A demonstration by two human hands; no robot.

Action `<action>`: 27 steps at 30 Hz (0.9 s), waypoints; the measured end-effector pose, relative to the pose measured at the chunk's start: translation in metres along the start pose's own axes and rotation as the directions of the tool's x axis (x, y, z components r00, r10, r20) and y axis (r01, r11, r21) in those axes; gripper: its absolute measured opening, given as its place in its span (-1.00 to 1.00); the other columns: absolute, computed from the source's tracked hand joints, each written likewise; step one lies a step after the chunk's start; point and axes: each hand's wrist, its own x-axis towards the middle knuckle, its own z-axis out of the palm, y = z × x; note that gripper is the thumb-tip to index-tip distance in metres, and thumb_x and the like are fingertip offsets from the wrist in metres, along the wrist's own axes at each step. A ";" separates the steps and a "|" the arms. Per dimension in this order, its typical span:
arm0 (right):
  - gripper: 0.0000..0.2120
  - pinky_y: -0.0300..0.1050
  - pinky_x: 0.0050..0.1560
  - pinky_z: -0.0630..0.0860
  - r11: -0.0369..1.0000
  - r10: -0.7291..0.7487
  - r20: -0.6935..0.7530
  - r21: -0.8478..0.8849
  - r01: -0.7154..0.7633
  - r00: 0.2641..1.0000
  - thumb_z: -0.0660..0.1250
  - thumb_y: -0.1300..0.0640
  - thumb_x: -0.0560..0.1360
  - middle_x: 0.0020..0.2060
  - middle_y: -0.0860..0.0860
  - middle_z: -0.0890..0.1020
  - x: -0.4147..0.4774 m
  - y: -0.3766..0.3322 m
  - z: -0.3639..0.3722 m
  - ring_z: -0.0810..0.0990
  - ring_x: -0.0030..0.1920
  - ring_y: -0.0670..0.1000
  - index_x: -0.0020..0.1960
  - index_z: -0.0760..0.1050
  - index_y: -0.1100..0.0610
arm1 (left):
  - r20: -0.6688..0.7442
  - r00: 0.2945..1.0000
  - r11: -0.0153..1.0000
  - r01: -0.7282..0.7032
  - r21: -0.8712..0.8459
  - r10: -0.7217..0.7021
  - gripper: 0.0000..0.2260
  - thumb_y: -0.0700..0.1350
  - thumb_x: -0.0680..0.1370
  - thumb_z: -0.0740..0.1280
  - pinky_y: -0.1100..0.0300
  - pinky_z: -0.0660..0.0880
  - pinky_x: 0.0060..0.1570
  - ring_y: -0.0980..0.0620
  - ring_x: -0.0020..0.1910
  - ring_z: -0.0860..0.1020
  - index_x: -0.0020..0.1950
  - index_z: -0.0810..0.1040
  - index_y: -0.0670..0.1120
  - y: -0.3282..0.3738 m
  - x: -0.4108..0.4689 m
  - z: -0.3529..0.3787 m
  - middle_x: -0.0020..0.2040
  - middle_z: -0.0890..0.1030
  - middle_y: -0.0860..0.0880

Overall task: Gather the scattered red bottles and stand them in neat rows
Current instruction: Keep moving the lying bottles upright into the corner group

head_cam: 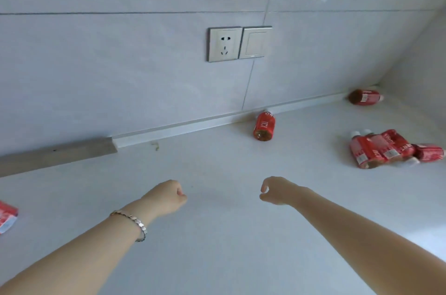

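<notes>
Red-labelled bottles lie scattered on a white countertop (217, 234). One bottle (264, 126) lies on its side against the wall strip, cap toward the wall. Another bottle (365, 97) lies in the far right corner. A cluster of several bottles (383, 149) lies flat at the right edge of view. Part of one more red bottle (6, 218) shows at the far left edge. My left hand (166, 198), wearing a bracelet, hovers over the counter with its fingers curled shut and holding nothing. My right hand (277, 190) hovers beside it, fingers loosely curled with a gap, holding nothing.
A tiled wall rises behind the counter with a power socket (225, 44) and a switch (255, 42). A metal strip (58, 154) runs along the wall base at the left. A side wall closes the right corner.
</notes>
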 end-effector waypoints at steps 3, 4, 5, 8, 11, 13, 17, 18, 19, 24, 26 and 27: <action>-0.65 -0.11 0.19 0.44 1.000 0.009 -0.005 -0.006 -0.009 1.000 0.18 0.09 0.54 0.28 0.05 0.50 0.029 0.069 -0.029 0.51 0.26 0.07 0.29 0.43 0.15 | -0.009 1.000 1.000 0.016 -0.006 -0.016 -0.81 -0.11 0.52 0.21 0.21 0.44 0.06 -0.07 0.09 0.56 -0.30 0.37 0.03 0.065 0.031 0.020 -0.03 0.57 -0.06; -0.65 -0.11 0.18 0.44 1.000 0.010 -0.005 -0.002 -0.010 1.000 0.18 0.08 0.53 0.28 0.04 0.50 0.039 0.090 -0.038 0.51 0.25 0.07 0.28 0.43 0.13 | -0.010 1.000 1.000 0.016 0.001 -0.016 -0.83 -0.11 0.52 0.20 0.19 0.45 0.07 -0.08 0.10 0.56 -0.28 0.38 0.02 0.085 0.040 0.026 -0.02 0.58 -0.08; -0.66 -0.11 0.19 0.43 1.000 0.009 -0.009 -0.001 -0.009 1.000 0.18 0.07 0.53 0.28 0.03 0.49 0.049 0.109 -0.045 0.50 0.26 0.07 0.28 0.43 0.10 | -0.009 1.000 1.000 0.017 0.009 -0.017 -0.86 -0.11 0.52 0.20 0.18 0.45 0.07 -0.08 0.11 0.56 -0.25 0.39 0.00 0.104 0.049 0.031 0.03 0.60 -0.10; -0.67 -0.10 0.24 0.40 1.000 -0.007 -0.011 -0.007 0.007 1.000 0.19 0.05 0.52 0.29 0.01 0.48 0.078 0.152 -0.069 0.45 0.30 0.05 0.26 0.44 0.06 | -0.006 0.999 0.999 0.035 0.021 -0.035 -0.88 -0.10 0.52 0.20 0.17 0.46 0.10 -0.08 0.13 0.56 -0.23 0.40 0.00 0.155 0.078 0.041 0.10 0.62 -0.11; -0.69 -0.13 0.20 0.40 0.999 -0.023 -0.015 0.025 0.024 1.000 0.18 0.04 0.52 0.25 0.01 0.51 0.105 0.184 -0.090 0.47 0.27 0.04 0.25 0.45 0.04 | -0.017 0.999 0.999 0.044 -0.004 -0.044 -0.95 -0.07 0.50 0.22 0.13 0.45 0.12 -0.10 0.15 0.55 -0.15 0.44 -0.01 0.203 0.112 0.044 0.05 0.58 -0.08; -0.70 -0.15 0.18 0.40 0.999 -0.027 -0.028 0.032 0.027 0.999 0.18 0.04 0.53 0.24 0.00 0.53 0.121 0.201 -0.102 0.48 0.27 0.03 0.24 0.45 0.03 | -0.089 0.994 0.997 0.058 -0.044 -0.062 -0.74 -0.01 0.48 0.26 0.08 0.45 0.17 -0.14 0.19 0.51 0.12 0.46 -0.09 0.233 0.143 0.041 0.13 0.52 -0.12; -0.70 -0.14 0.22 0.39 0.997 -0.033 -0.045 0.065 0.036 0.998 0.18 0.04 0.53 0.24 -0.01 0.52 0.148 0.226 -0.119 0.47 0.27 0.03 0.23 0.46 0.02 | -0.269 0.962 0.992 0.013 -0.128 -0.047 -0.49 0.10 0.32 0.38 -0.05 0.53 0.13 -0.18 0.15 0.54 0.18 0.44 -0.11 0.284 0.209 0.031 0.14 0.55 -0.13; -0.71 -0.12 0.23 0.40 0.996 -0.037 -0.051 0.075 0.041 0.998 0.18 0.03 0.53 0.25 -0.02 0.52 0.153 0.231 -0.120 0.48 0.27 0.02 0.23 0.46 0.01 | -0.267 0.962 0.991 0.016 -0.136 -0.052 -0.44 0.10 0.33 0.41 -0.06 0.51 0.15 -0.17 0.18 0.52 0.24 0.40 -0.11 0.292 0.223 0.033 0.20 0.53 -0.13; -0.71 -0.12 0.23 0.42 0.995 -0.041 -0.055 0.086 0.046 0.998 0.18 0.03 0.52 0.26 -0.03 0.52 0.158 0.236 -0.121 0.49 0.26 0.02 0.22 0.46 0.01 | -0.254 0.964 0.989 0.038 -0.146 -0.074 -0.38 0.09 0.35 0.42 -0.05 0.49 0.19 -0.17 0.22 0.49 0.32 0.34 -0.11 0.299 0.236 0.036 0.26 0.48 -0.13; -0.71 -0.13 0.12 0.46 0.990 -0.047 -0.057 0.129 0.054 0.997 0.17 0.03 0.55 0.19 -0.02 0.55 0.161 0.254 -0.121 0.54 0.18 0.03 0.24 0.45 0.00 | -0.332 0.915 0.943 0.123 -0.308 -0.228 -0.36 0.13 0.32 0.46 0.01 0.50 0.08 -0.17 0.12 0.55 0.31 0.32 -0.03 0.306 0.264 0.048 0.19 0.54 -0.10; -0.71 -0.14 0.09 0.46 0.989 -0.037 -0.054 0.140 0.044 0.998 0.16 0.03 0.55 0.19 -0.02 0.54 0.159 0.257 -0.119 0.54 0.18 0.03 0.24 0.45 0.00 | -0.376 0.906 0.918 0.032 -0.396 -0.194 -0.45 0.05 0.29 0.49 0.06 0.51 0.01 -0.12 0.07 0.57 0.22 0.40 0.03 0.306 0.256 0.049 0.10 0.58 -0.03; -0.71 -0.13 0.09 0.47 0.989 -0.030 -0.050 0.144 0.037 0.998 0.16 0.03 0.55 0.19 -0.02 0.54 0.158 0.256 -0.118 0.55 0.17 0.03 0.24 0.45 0.01 | -0.403 0.900 0.901 -0.031 -0.433 -0.163 -0.47 -0.01 0.28 0.51 0.08 0.51 0.00 -0.10 0.06 0.57 0.19 0.42 0.04 0.306 0.248 0.051 0.08 0.59 -0.01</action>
